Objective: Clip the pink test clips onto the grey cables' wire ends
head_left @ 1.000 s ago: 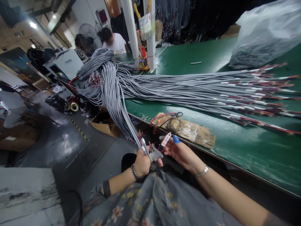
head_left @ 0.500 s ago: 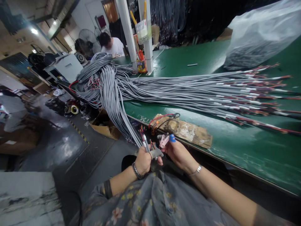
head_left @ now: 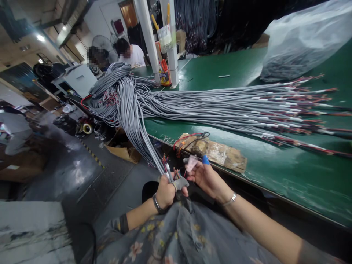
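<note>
left hand [head_left: 167, 191] closed round partly hidden grey cables [head_left: 158, 161], right hand [head_left: 206, 178] half-curled around a blurred pink piece [head_left: 191, 163]

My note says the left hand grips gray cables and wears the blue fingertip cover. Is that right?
Not quite: the blue fingertip cover is on the right hand, as the head view shows. The left hand does grip gray cables.
</note>
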Demonstrator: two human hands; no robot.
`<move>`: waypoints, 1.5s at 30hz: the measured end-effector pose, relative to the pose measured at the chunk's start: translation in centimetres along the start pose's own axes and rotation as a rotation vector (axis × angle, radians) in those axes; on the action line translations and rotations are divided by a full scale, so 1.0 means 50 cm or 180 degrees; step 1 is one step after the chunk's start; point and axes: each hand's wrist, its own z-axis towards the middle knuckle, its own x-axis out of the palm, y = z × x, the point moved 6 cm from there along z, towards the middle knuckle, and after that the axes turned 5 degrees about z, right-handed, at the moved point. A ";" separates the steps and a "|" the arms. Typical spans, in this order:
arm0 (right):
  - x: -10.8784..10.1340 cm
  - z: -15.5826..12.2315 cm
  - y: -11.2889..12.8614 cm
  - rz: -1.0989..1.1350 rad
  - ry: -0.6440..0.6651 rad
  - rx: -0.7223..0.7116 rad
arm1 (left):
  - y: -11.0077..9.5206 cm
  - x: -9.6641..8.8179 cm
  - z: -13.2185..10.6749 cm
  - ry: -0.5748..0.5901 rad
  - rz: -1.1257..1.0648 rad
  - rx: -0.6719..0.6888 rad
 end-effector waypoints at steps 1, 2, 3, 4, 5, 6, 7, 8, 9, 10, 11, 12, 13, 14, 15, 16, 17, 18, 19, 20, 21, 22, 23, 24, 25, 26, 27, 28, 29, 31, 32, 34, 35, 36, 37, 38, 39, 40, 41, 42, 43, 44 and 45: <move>0.002 -0.001 0.001 0.0024 0.0012 0.0013 | 0.000 -0.004 -0.003 -0.0053 -0.0015 0.0063; 0.003 -0.002 0.004 0.0021 -0.0007 -0.0018 | -0.001 -0.008 -0.005 -0.0118 -0.0046 0.0116; 0.002 -0.002 0.007 -0.0003 -0.0049 -0.0082 | -0.001 -0.010 -0.006 -0.0183 -0.0082 0.0151; 0.002 -0.002 0.011 -0.0039 -0.0104 -0.0167 | -0.002 -0.011 -0.006 -0.0243 -0.0114 0.0172; 0.001 -0.003 0.013 -0.0078 -0.0154 -0.0248 | -0.004 -0.010 -0.005 -0.0289 -0.0135 0.0179; 0.000 -0.003 0.015 -0.0111 -0.0189 -0.0309 | -0.005 -0.008 -0.004 -0.0322 -0.0150 0.0175; -0.001 -0.003 0.014 -0.0133 -0.0202 -0.0333 | -0.007 -0.006 -0.002 -0.0342 -0.0163 0.0169; -0.001 -0.004 0.013 -0.0150 -0.0201 -0.0335 | -0.009 -0.002 0.001 -0.0344 -0.0177 0.0172; -0.002 -0.005 0.012 -0.0178 -0.0197 -0.0343 | -0.012 0.001 0.003 -0.0341 -0.0194 0.0177; -0.003 -0.006 0.012 -0.0240 -0.0197 -0.0372 | -0.014 0.004 0.005 -0.0335 -0.0213 0.0176; -0.004 -0.007 0.014 -0.0348 -0.0217 -0.0443 | -0.016 0.006 0.007 -0.0324 -0.0230 0.0166; -0.006 -0.008 0.018 -0.0489 -0.0261 -0.0560 | -0.017 0.008 0.008 -0.0318 -0.0249 0.0153; -0.007 -0.009 0.022 -0.0638 -0.0308 -0.0693 | -0.019 0.010 0.009 -0.0308 -0.0264 0.0140; -0.008 -0.009 0.026 -0.0755 -0.0335 -0.0806 | -0.021 0.012 0.009 -0.0294 -0.0276 0.0130; -0.006 -0.007 0.026 -0.0816 -0.0317 -0.0851 | -0.023 0.014 0.010 -0.0282 -0.0285 0.0129; -0.004 -0.004 0.023 -0.0799 -0.0258 -0.0820 | -0.024 0.016 0.010 -0.0266 -0.0288 0.0134; -0.002 0.000 0.018 -0.0711 -0.0169 -0.0723 | -0.026 0.017 0.011 -0.0252 -0.0288 0.0135; 0.001 0.005 0.011 -0.0581 -0.0072 -0.0595 | -0.026 0.018 0.011 -0.0248 -0.0289 0.0130; 0.003 0.009 0.005 -0.0445 0.0000 -0.0475 | -0.026 0.018 0.012 -0.0249 -0.0291 0.0119; 0.004 0.013 0.000 -0.0317 0.0031 -0.0386 | -0.025 0.018 0.013 -0.0257 -0.0297 0.0105; 0.003 0.015 -0.003 -0.0208 0.0025 -0.0339 | -0.024 0.017 0.013 -0.0269 -0.0305 0.0091; 0.002 0.017 -0.004 -0.0121 0.0000 -0.0326 | -0.022 0.016 0.014 -0.0287 -0.0311 0.0076; 0.000 0.017 -0.004 -0.0057 -0.0030 -0.0326 | -0.021 0.015 0.015 -0.0309 -0.0309 0.0063; -0.002 0.017 -0.004 -0.0014 -0.0058 -0.0332 | -0.019 0.014 0.015 -0.0330 -0.0299 0.0049; -0.003 0.017 -0.004 0.0015 -0.0074 -0.0334 | -0.018 0.013 0.016 -0.0344 -0.0282 0.0035; -0.004 0.017 -0.005 0.0036 -0.0081 -0.0340 | -0.016 0.013 0.016 -0.0343 -0.0260 0.0020; -0.005 0.017 -0.005 0.0057 -0.0082 -0.0344 | -0.015 0.014 0.016 -0.0324 -0.0234 0.0003; -0.005 0.017 -0.006 0.0074 -0.0084 -0.0344 | -0.014 0.015 0.017 -0.0291 -0.0207 -0.0010; -0.006 0.017 -0.007 0.0087 -0.0085 -0.0344 | -0.013 0.017 0.017 -0.0256 -0.0186 -0.0016; -0.007 0.018 -0.009 0.0123 -0.0099 -0.0349 | -0.011 0.017 0.016 -0.0209 -0.0160 -0.0007; -0.008 0.019 -0.010 0.0146 -0.0106 -0.0338 | -0.010 0.016 0.014 -0.0208 -0.0154 0.0009; -0.009 0.017 -0.011 0.0176 -0.0087 -0.0290 | -0.007 0.010 0.010 -0.0223 -0.0159 0.0053; -0.009 0.015 -0.011 0.0175 -0.0046 -0.0249 | -0.004 0.006 0.008 -0.0235 -0.0162 0.0075; -0.007 0.011 -0.011 0.0161 0.0018 -0.0206 | -0.001 0.002 0.006 -0.0251 -0.0162 0.0099; -0.004 0.006 -0.011 0.0131 0.0102 -0.0163 | 0.002 -0.002 0.004 -0.0272 -0.0161 0.0129; -0.001 0.000 -0.012 0.0089 0.0191 -0.0124 | 0.005 -0.006 0.002 -0.0296 -0.0158 0.0162; 0.002 -0.007 -0.014 0.0029 0.0272 -0.0087 | 0.007 -0.010 0.001 -0.0317 -0.0148 0.0197; 0.006 -0.014 -0.016 -0.0053 0.0341 -0.0052 | 0.009 -0.012 0.000 -0.0323 -0.0132 0.0231; 0.010 -0.021 -0.020 -0.0153 0.0394 -0.0025 | 0.010 -0.013 0.000 -0.0314 -0.0111 0.0263; 0.013 -0.026 -0.023 -0.0267 0.0425 -0.0010 | 0.011 -0.012 0.000 -0.0270 -0.0074 0.0281; 0.015 -0.031 -0.027 -0.0388 0.0421 -0.0010 | 0.011 -0.010 0.001 -0.0201 -0.0018 0.0294; 0.016 -0.034 -0.029 -0.0503 0.0376 -0.0031 | 0.010 -0.007 0.001 -0.0116 0.0051 0.0309; 0.016 -0.035 -0.031 -0.0611 0.0308 -0.0059 | 0.009 -0.005 0.002 -0.0029 0.0123 0.0329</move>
